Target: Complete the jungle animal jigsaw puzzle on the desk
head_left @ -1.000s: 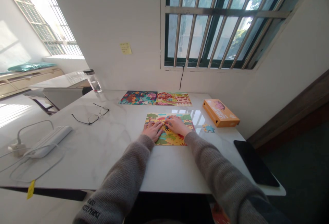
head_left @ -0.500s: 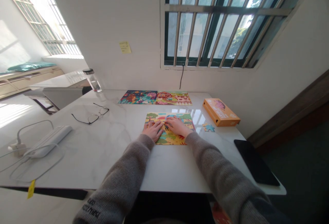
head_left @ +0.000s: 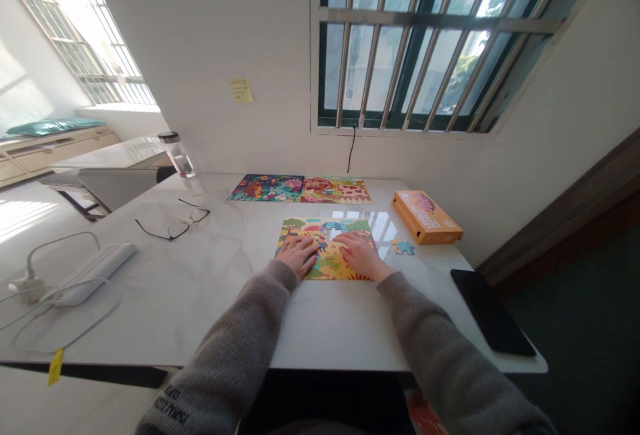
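Observation:
A colourful jigsaw puzzle [head_left: 333,267] with trees and animals lies flat on the table in front of me. My left hand [head_left: 299,255] rests palm down on its left part, fingers stretched out. Over the right part is my right hand [head_left: 361,255], its fingers apart and nothing visible in them. A small pale patch shows in the picture near the right fingertips; I cannot tell whether it is a gap or glare. To the right of the puzzle lies a loose light-blue puzzle piece [head_left: 403,246].
Two more pictures, one dark [head_left: 267,188] and one with a red barn [head_left: 337,190], lie by the wall. An orange box [head_left: 427,217] and black phone [head_left: 493,312] are at right. Glasses [head_left: 175,225], a bottle [head_left: 179,157] and a power strip [head_left: 95,275] stand left.
My right hand has moved to the right, away from the left hand, and its fingers have spread. The left hand stays on the puzzle.

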A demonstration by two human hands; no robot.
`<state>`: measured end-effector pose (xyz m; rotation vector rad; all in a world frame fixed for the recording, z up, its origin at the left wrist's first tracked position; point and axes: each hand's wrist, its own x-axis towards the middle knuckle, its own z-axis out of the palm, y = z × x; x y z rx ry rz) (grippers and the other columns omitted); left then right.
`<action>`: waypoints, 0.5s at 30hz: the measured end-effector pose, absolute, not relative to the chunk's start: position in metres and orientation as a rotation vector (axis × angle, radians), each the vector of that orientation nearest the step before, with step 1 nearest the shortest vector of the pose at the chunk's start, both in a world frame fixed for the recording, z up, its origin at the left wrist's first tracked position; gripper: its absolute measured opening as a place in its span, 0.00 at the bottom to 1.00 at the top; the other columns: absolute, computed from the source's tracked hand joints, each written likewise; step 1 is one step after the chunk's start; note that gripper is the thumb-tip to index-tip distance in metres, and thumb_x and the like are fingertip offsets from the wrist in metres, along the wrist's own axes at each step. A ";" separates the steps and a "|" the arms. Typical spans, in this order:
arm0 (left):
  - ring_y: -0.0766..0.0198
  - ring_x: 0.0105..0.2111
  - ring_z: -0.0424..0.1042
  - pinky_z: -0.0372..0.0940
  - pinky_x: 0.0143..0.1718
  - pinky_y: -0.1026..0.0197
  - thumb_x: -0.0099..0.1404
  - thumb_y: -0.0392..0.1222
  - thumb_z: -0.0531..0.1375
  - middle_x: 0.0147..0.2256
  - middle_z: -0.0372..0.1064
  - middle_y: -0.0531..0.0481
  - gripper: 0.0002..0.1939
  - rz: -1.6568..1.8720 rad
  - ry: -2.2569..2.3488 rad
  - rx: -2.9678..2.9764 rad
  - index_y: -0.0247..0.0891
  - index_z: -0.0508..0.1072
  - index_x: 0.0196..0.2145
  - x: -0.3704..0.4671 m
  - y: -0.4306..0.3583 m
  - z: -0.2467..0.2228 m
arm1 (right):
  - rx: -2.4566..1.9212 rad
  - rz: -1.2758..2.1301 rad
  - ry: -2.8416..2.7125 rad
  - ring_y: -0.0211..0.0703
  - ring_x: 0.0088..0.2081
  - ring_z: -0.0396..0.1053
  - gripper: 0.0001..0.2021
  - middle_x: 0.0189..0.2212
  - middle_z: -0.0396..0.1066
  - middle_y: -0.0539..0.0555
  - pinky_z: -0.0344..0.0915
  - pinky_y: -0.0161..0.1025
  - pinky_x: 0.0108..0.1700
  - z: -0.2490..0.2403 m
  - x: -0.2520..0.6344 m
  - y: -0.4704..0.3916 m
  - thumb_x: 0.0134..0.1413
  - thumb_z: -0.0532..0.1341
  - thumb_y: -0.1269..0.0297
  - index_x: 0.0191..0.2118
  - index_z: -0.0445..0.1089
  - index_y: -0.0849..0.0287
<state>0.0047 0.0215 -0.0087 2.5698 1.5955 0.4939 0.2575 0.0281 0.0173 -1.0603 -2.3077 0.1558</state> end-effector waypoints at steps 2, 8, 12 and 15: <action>0.46 0.58 0.60 0.55 0.59 0.40 0.70 0.51 0.54 0.61 0.66 0.51 0.20 0.509 1.557 2.572 0.55 0.70 0.58 0.006 0.018 -0.008 | -1.091 0.151 -2.284 0.49 0.53 0.68 0.16 0.49 0.75 0.57 0.61 0.52 0.61 0.018 0.274 0.023 0.64 0.54 0.71 0.52 0.74 0.56; 0.47 0.57 0.62 0.58 0.58 0.41 0.69 0.50 0.55 0.59 0.68 0.48 0.20 0.484 1.515 2.562 0.50 0.72 0.57 0.008 0.015 -0.003 | -1.518 0.075 -2.132 0.49 0.50 0.70 0.15 0.48 0.74 0.58 0.66 0.44 0.54 0.013 0.344 0.017 0.63 0.54 0.70 0.50 0.75 0.58; 0.48 0.57 0.61 0.57 0.59 0.42 0.70 0.50 0.54 0.60 0.67 0.48 0.21 0.434 1.523 2.566 0.50 0.71 0.58 0.008 0.013 0.001 | -1.790 0.007 -1.908 0.49 0.50 0.72 0.17 0.53 0.72 0.59 0.66 0.42 0.52 0.011 0.381 0.018 0.63 0.53 0.69 0.53 0.72 0.59; 0.48 0.58 0.60 0.56 0.60 0.42 0.70 0.49 0.54 0.60 0.66 0.48 0.21 0.401 1.538 2.564 0.50 0.71 0.59 0.008 0.013 0.003 | -1.869 0.045 -1.879 0.51 0.53 0.70 0.18 0.56 0.70 0.60 0.65 0.42 0.54 0.007 0.392 0.019 0.63 0.55 0.67 0.56 0.71 0.60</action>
